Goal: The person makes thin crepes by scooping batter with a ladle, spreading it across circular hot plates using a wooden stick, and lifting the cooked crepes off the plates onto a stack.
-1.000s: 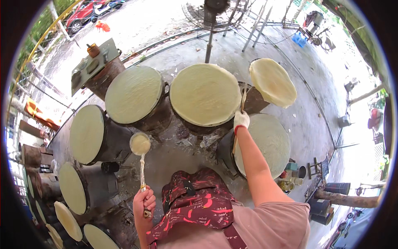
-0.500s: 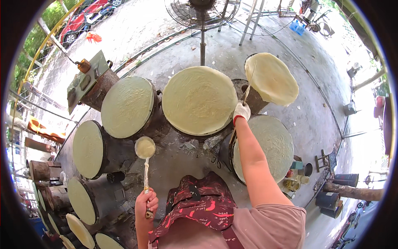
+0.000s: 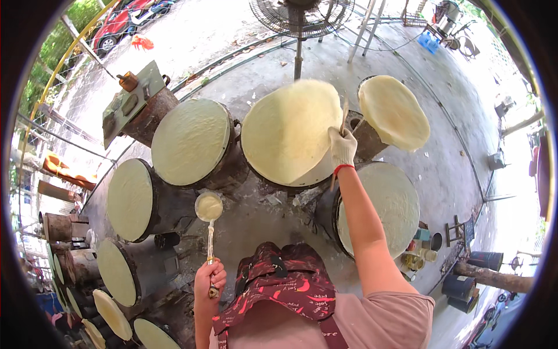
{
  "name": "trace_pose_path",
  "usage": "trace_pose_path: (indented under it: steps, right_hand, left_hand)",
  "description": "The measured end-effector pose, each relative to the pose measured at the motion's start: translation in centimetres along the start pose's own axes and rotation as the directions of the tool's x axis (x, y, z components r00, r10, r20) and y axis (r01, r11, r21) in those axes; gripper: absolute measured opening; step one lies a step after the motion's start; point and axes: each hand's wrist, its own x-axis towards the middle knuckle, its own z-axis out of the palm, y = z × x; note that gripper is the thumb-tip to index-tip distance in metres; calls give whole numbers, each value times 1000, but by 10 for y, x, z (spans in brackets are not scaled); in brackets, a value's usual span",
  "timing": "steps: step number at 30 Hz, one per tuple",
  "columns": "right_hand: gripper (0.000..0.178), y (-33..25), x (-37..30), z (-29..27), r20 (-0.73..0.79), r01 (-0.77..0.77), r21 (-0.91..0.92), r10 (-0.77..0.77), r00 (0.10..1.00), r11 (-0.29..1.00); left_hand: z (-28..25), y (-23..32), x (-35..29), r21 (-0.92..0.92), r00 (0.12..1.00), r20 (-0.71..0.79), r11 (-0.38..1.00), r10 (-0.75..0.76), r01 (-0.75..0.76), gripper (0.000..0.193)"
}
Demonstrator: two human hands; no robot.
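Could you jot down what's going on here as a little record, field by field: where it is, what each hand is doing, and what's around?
Setting: outdoors, concrete floor, seen from above
Left hand: bare, grips a long-handled ladle filled with pale batter
Right hand: white glove, holds a thin stick at the edge of the middle sheet
Middle sheet: pale, round, edge partly lifted off its drum
Around: more round drums topped with pale sheets, standing fan
Clothing: patterned dark red apron
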Motion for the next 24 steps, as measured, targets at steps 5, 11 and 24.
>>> trace_pose_path:
  steps: [5,11,24]
  right_hand:
    - [13,-8,-27,-43,-124,-189,389,255,959,902]
    - [16,59,-61,-94,-307,-218,336,325,894,916]
    - [39,129,-163,-421,-759,-460,-165,186,624,873]
  left_hand:
    - [3,-1,12,48,997,31,996,-73,71,5]
    - [8,-8,16,147,983,48,975,-176,167,8]
    - [55,-54,18,423,924,123,861,-363,282,9]
